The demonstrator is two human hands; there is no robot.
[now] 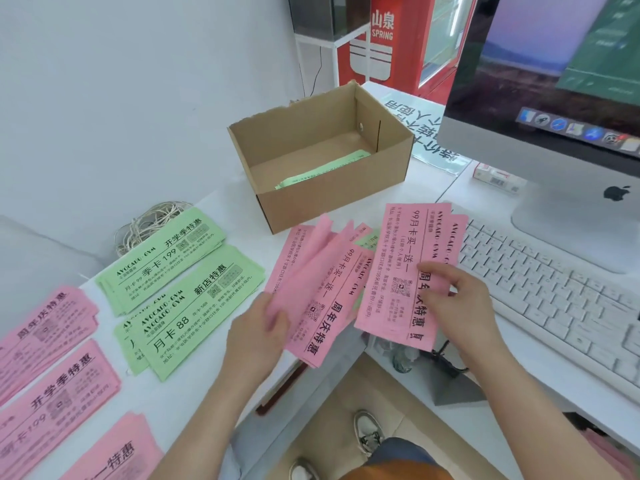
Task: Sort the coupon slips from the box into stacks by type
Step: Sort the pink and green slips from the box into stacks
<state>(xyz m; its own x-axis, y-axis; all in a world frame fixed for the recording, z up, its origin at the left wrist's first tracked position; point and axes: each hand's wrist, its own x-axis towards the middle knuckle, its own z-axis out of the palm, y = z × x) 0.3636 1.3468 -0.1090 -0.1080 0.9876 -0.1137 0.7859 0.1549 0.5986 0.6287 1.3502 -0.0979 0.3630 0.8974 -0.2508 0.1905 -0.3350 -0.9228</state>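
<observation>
My left hand (258, 336) grips a fanned bundle of pink slips (322, 282) with a green one tucked inside. My right hand (457, 299) pinches a few pink slips (405, 268) pulled a little to the right of the bundle. The open cardboard box (332, 199) stands behind, with green slips (325, 169) lying on its floor. On the desk to the left lie two green stacks (162, 254) (194, 313). Three pink stacks (45, 330) (59, 407) (114, 455) lie further left and nearer me.
A tangle of rubber bands (149, 223) lies behind the green stacks. At the right are a white keyboard (554, 299) and a computer monitor (554, 81) on its stand. A small white and red packet (495, 176) lies near the monitor. The desk edge (263, 403) is below my hands.
</observation>
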